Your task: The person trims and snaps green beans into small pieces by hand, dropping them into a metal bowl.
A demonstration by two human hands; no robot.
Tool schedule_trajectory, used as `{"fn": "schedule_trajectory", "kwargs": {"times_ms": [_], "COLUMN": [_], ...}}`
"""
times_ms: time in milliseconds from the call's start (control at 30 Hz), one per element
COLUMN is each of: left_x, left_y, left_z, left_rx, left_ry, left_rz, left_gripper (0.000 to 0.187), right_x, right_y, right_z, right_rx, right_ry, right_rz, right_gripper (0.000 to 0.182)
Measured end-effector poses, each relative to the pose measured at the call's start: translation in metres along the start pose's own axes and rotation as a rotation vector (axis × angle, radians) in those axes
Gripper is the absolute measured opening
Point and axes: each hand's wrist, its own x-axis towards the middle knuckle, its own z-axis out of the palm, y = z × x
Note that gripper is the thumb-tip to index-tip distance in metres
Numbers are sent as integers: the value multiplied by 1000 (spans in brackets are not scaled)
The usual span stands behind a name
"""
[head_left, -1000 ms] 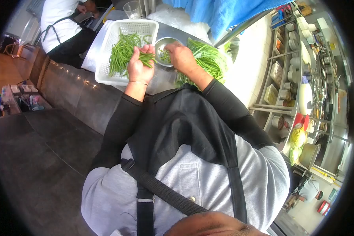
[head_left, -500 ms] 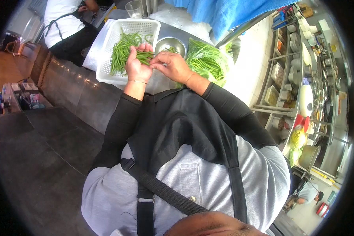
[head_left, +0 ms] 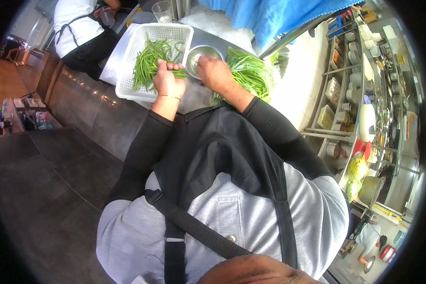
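Note:
My left hand (head_left: 169,84) is closed round a small bunch of green beans (head_left: 179,73), whose ends stick out to the right of the fingers. It sits over the front right part of a white perforated basket (head_left: 123,87), which holds a heap of loose green beans (head_left: 149,61). My right hand (head_left: 215,73) is over the near side of a round metal bowl (head_left: 210,50), fingers curled down toward its inside. Whatever is between those fingers is hidden. Small green bits lie in the bowl. Right of it lies a large pile of long green beans (head_left: 248,71) in clear plastic.
Behind the basket stands a clear glass (head_left: 162,12). Blue cloth (head_left: 274,19) hangs over a metal rail at the back. Crumpled clear plastic (head_left: 217,23) lies behind the bowl. A person in white (head_left: 78,26) works at far left. Crowded shelves (head_left: 350,90) line the right.
My right hand has moved from the bean ends beside my left hand to over the bowl. My left hand has turned slightly, with its fingers folded further over the bunch.

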Motion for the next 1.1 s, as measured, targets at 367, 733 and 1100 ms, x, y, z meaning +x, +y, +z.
{"fn": "schedule_trajectory", "kwargs": {"times_ms": [367,733,1100], "left_x": [-5,35,2], "left_y": [4,104,52], "left_z": [3,16,-55], "left_rx": [0,842,1553], "left_ry": [-58,-204,-239], "left_rz": [-25,265,777], "left_gripper": [30,18,47], "right_x": [-8,-48,-150], "right_y": [-11,67,147], "right_z": [-11,-47,-89], "right_rx": [660,581,305], "right_ry": [-75,95,158], "right_rz": [-81,255,757], "right_gripper": [23,18,32]}}
